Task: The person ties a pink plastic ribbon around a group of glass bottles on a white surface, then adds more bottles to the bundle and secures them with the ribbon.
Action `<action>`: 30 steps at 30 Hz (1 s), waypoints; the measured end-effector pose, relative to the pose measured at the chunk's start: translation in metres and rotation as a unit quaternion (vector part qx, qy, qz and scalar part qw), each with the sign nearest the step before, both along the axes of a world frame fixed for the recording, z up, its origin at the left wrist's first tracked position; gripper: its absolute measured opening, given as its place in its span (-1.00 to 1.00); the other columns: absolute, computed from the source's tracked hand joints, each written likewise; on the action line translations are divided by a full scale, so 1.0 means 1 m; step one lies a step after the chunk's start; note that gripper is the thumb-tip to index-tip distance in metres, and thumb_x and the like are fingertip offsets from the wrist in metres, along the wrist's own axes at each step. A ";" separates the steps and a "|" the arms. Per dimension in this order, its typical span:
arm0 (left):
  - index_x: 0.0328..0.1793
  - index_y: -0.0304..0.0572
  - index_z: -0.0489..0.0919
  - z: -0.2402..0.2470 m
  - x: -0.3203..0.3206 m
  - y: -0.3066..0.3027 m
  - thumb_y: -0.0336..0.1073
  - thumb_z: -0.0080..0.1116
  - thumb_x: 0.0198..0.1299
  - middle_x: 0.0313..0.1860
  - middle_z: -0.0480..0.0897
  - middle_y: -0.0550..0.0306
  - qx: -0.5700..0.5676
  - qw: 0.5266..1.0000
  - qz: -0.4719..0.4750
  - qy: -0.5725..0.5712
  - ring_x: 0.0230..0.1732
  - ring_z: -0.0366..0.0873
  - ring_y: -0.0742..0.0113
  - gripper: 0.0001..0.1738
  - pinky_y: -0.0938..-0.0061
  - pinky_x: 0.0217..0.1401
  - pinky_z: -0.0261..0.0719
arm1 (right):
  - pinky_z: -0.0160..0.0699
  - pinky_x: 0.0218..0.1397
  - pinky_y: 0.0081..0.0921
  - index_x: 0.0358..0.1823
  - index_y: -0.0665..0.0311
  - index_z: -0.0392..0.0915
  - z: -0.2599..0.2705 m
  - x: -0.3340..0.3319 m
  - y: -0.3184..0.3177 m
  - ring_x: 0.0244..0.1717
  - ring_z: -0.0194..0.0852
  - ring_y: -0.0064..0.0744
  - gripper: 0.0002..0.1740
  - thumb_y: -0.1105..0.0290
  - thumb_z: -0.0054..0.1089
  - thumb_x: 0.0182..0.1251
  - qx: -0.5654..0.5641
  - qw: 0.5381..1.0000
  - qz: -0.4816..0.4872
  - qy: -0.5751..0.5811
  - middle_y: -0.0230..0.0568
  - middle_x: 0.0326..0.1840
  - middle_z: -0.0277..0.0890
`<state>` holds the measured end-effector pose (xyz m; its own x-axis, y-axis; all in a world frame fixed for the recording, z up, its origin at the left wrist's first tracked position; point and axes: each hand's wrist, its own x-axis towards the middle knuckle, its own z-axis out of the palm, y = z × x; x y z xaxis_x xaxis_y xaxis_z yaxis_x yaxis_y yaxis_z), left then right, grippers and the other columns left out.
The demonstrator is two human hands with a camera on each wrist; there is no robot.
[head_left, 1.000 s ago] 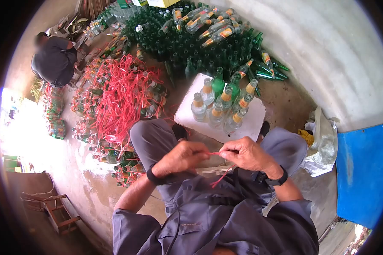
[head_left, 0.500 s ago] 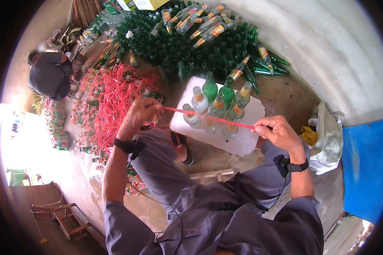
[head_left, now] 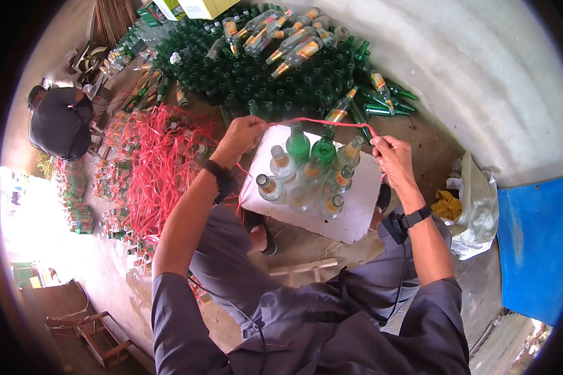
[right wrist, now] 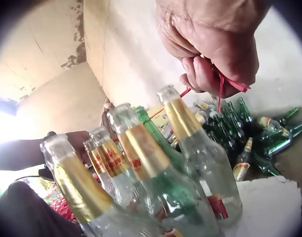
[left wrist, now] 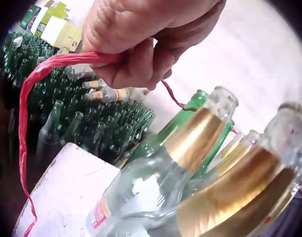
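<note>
Between my two hands runs a red plastic string [head_left: 313,120], passing behind the far necks of a bottle cluster. My left hand [head_left: 244,134] pinches one end at the left, and a loose tail hangs from it in the left wrist view [left wrist: 23,128]. At the right, my right hand [head_left: 394,159] pinches the other end, with a short bit sticking out past the fingers. Several clear bottles [head_left: 270,189] with gold neck foil and green bottles [head_left: 298,147] stand upright, packed together on a white block [head_left: 350,232].
A heap of red string [head_left: 162,169] covers bundled bottles at the left. Green bottles [head_left: 250,81] crowd the back, with labelled bottles lying on top. A person [head_left: 61,122] crouches at the far left. A white sack [head_left: 475,212] and blue board [head_left: 535,244] are at the right.
My hands first moved apart, drawing the red string out straight. They then moved forward past the bottles, carrying the string from in front of the cluster to its far side.
</note>
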<state>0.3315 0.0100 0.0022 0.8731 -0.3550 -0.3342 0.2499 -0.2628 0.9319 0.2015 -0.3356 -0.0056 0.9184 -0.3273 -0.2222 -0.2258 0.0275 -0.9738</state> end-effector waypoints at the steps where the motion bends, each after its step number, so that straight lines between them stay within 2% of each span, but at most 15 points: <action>1: -0.15 -0.22 0.62 -0.008 0.001 -0.004 -0.23 0.14 0.39 -0.54 0.41 0.41 0.002 1.000 0.003 0.012 -0.62 0.21 0.66 -0.80 0.68 -0.62 0.05 | 0.12 -0.66 -0.70 -0.25 0.40 0.66 -0.009 0.003 -0.001 -0.67 0.22 -0.76 -0.76 0.34 0.16 0.44 0.009 1.000 -0.018 0.023 -0.44 -0.56 0.49; 6: -0.25 -0.25 0.65 -0.048 0.007 -0.008 -0.32 0.17 0.33 -0.56 0.53 0.30 0.045 0.999 -0.022 -0.014 -0.69 0.36 0.60 -0.84 0.62 -0.69 0.21 | 0.12 -0.67 -0.68 -0.30 0.42 0.64 -0.045 0.007 -0.003 -0.68 0.24 -0.74 -0.77 0.37 0.13 0.38 0.007 0.997 -0.042 0.064 -0.38 -0.55 0.51; 7: -0.25 -0.25 0.65 -0.052 0.006 -0.008 -0.32 0.17 0.33 -0.56 0.53 0.30 0.046 0.999 -0.023 -0.014 -0.69 0.36 0.60 -0.84 0.62 -0.69 0.21 | 0.11 -0.68 -0.68 -0.31 0.42 0.64 -0.052 0.007 -0.002 -0.68 0.24 -0.73 -0.78 0.39 0.12 0.36 0.004 0.996 -0.045 0.072 -0.36 -0.55 0.51; 9: -0.24 -0.24 0.67 -0.061 0.002 -0.008 -0.32 0.18 0.31 -0.54 0.57 0.29 0.123 0.992 -0.025 -0.029 -0.67 0.41 0.60 -0.84 0.63 -0.69 0.23 | 0.11 -0.69 -0.67 -0.32 0.43 0.64 -0.060 0.007 -0.001 -0.69 0.24 -0.73 -0.79 0.41 0.11 0.34 0.004 0.996 -0.049 0.079 -0.35 -0.55 0.51; 10: -0.20 -0.28 0.69 -0.065 0.000 -0.007 -0.27 0.16 0.25 -0.56 0.62 0.22 0.140 0.989 -0.032 -0.034 -0.63 0.52 0.52 -0.78 0.57 -0.64 0.34 | 0.11 -0.69 -0.67 -0.33 0.43 0.64 -0.064 0.005 -0.001 -0.69 0.23 -0.72 -0.79 0.42 0.11 0.33 0.008 0.996 -0.044 0.074 -0.35 -0.56 0.51; 13: -0.20 -0.28 0.69 -0.072 -0.010 -0.001 -0.26 0.11 0.27 -0.53 0.64 0.20 0.142 0.989 -0.036 -0.027 -0.62 0.54 0.51 -0.77 0.56 -0.62 0.37 | 0.10 -0.69 -0.66 -0.37 0.43 0.64 -0.065 -0.001 0.002 -0.70 0.22 -0.72 -0.80 0.43 0.12 0.31 0.015 0.997 -0.042 0.067 -0.34 -0.57 0.50; 21: -0.14 -0.29 0.68 -0.045 -0.033 0.018 -0.23 0.11 0.32 -0.46 0.65 0.21 0.186 0.979 -0.080 0.029 -0.54 0.55 0.51 -0.73 0.58 -0.55 0.45 | 0.07 -0.67 -0.61 -0.46 0.42 0.63 -0.067 -0.003 0.006 -0.70 0.22 -0.70 -0.76 0.40 0.16 0.30 0.015 0.997 -0.042 0.070 -0.37 -0.62 0.46; 24: -0.12 -0.31 0.68 -0.044 -0.039 0.025 -0.23 0.09 0.32 -0.46 0.65 0.20 0.211 0.972 -0.102 0.012 -0.54 0.57 0.48 -0.72 0.55 -0.57 0.50 | 0.11 -0.65 -0.60 -0.48 0.43 0.64 -0.070 -0.005 0.008 -0.68 0.25 -0.69 -0.75 0.39 0.18 0.29 0.026 0.998 -0.040 0.043 -0.35 -0.63 0.48; 26: -0.12 -0.32 0.68 -0.046 -0.043 0.028 -0.24 0.08 0.32 -0.47 0.65 0.19 0.221 0.969 -0.111 -0.001 -0.55 0.59 0.46 -0.72 0.53 -0.59 0.52 | 0.18 -0.62 -0.58 -0.47 0.44 0.66 -0.072 -0.005 0.006 -0.65 0.29 -0.67 -0.75 0.39 0.19 0.28 -0.007 0.998 -0.024 0.061 -0.33 -0.62 0.50; 30: -0.15 -0.34 0.66 -0.042 -0.053 0.031 -0.29 0.05 0.31 -0.47 0.66 0.14 0.216 0.970 -0.114 0.024 -0.57 0.63 0.42 -0.74 0.48 -0.61 0.56 | 0.24 -0.59 -0.55 -0.45 0.46 0.67 -0.080 -0.006 0.006 -0.64 0.33 -0.65 -0.76 0.40 0.19 0.26 0.000 0.998 -0.021 0.059 -0.31 -0.60 0.53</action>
